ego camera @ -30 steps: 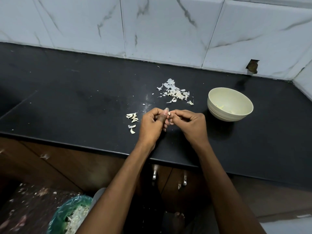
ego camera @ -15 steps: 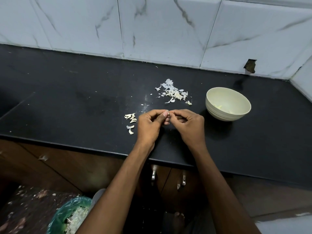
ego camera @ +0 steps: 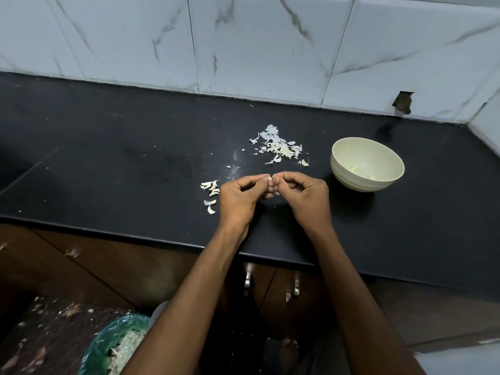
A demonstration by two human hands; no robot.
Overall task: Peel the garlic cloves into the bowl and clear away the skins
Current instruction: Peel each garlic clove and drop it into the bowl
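Head view, looking down on a black countertop [ego camera: 135, 163] backed by white marble-veined wall tiles [ego camera: 257, 50]. At the middle of the picture both hands meet, fingertips touching. The left hand [ego camera: 239, 196] has its fingers curled inward, thumb and forefinger pinching toward the right hand [ego camera: 304, 194], whose fingers are curled the same way. Between the two sets of fingertips sits a small pale thing, most likely a garlic clove [ego camera: 273, 180]; it is almost wholly hidden, so what each finger does to it cannot be told.

At nine o'clock from the hands, just beside the left knuckles, lie a few unpeeled cloves [ego camera: 210, 194] in a loose cluster on the counter. At twelve o'clock, a little apart, is a scattered heap of papery skins [ego camera: 280, 147]. At two o'clock from the right hand stands a cream bowl [ego camera: 351, 180], upright, with a few pale pieces [ego camera: 351, 167] in its bottom.

Below the counter edge run brown wooden cabinet doors [ego camera: 108, 266] with two metal handles [ego camera: 296, 288] at six o'clock from the hands. At seven o'clock, on the floor, a bin lined with a green bag [ego camera: 108, 342] holds pale scraps.

No brand, label or writing can be read anywhere.
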